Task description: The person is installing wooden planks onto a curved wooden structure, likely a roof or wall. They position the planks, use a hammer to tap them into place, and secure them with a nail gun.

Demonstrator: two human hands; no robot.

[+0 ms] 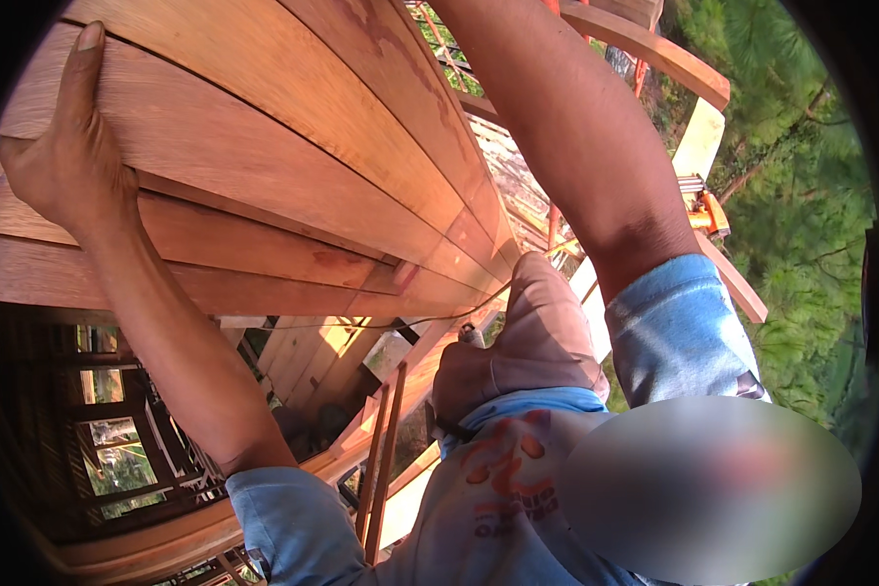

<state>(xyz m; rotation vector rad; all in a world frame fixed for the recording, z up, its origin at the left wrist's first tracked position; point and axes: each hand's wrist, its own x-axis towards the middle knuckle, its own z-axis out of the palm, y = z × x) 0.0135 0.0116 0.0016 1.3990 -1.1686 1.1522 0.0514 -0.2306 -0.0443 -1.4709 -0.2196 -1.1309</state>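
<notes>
My left hand (73, 161) is at the upper left, on a curved surface of reddish-brown wooden planks. Its thumb lies along the face of one plank (234, 132), and the other fingers bend over that plank's lower edge, their tips mostly hidden. A narrow gap runs beside the hand, between this plank and the plank below (264, 234). My right forearm (566, 127) reaches up and leaves the picture at the top edge. The right hand is out of sight, so what it touches does not show.
Below the planks, a dark cable (425, 319) crosses near my leg (552, 332). An orange tool (710, 215) rests by curved timber pieces (654, 49) at the right. Open wooden framing (117, 420) stands lower left. Green trees (801, 195) lie beyond. A blurred oval covers the lower right.
</notes>
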